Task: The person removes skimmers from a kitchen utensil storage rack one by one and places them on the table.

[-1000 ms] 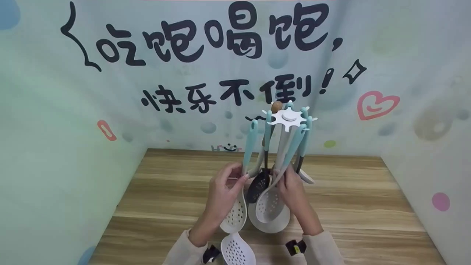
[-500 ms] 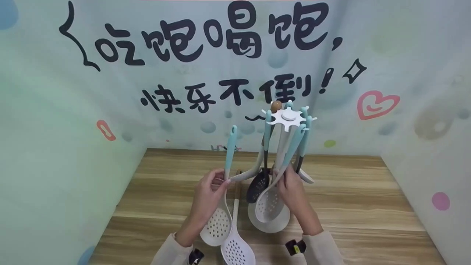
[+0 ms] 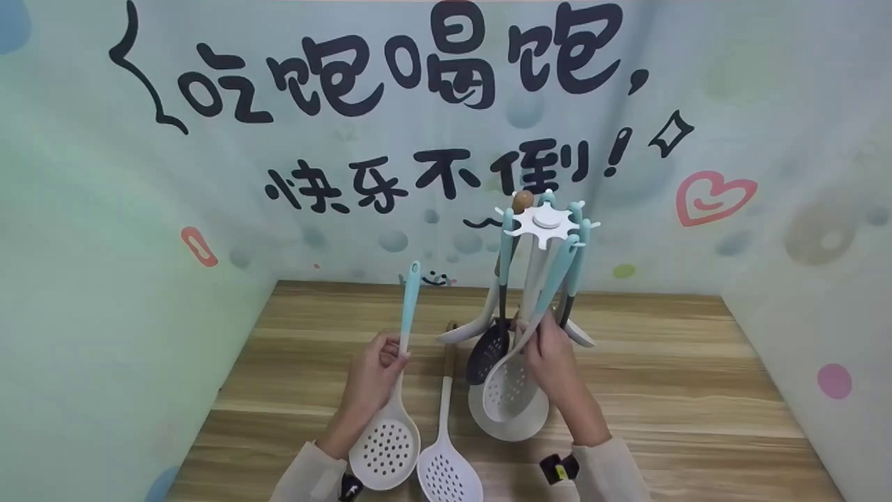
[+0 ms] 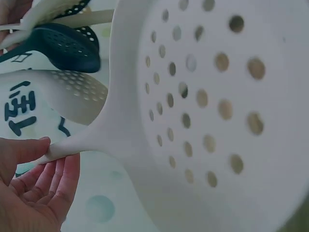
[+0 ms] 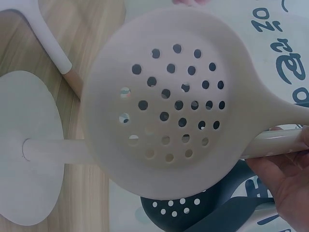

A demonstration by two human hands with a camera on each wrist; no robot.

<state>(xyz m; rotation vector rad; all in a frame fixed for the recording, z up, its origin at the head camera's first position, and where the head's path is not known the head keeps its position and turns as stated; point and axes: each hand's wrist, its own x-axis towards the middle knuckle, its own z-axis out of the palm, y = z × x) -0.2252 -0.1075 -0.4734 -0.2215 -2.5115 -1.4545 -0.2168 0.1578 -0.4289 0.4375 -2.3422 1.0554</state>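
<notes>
My left hand [image 3: 391, 357] pinches the neck of a white perforated skimmer [image 3: 385, 446] with a teal handle, holding it upright to the left of the rack. In the left wrist view its holed bowl [image 4: 203, 106] fills the frame, with my fingers [image 4: 43, 179] on its neck. My right hand [image 3: 542, 336] grips the handle of a second white skimmer [image 3: 509, 387] that hangs on the white utensil rack [image 3: 546, 222]. The right wrist view shows that bowl [image 5: 169, 101] and my right hand [image 5: 285, 179] round its handle.
A white slotted spatula [image 3: 446, 474] lies on the wooden table [image 3: 697, 390] between my hands. A dark perforated spoon [image 3: 488, 352] and other teal-handled utensils hang on the rack above its round base [image 5: 29, 179]. Printed walls close in behind and on both sides.
My left hand has carried its skimmer leftward and lower, away from the rack. My right hand and the hanging skimmer have stayed in place.
</notes>
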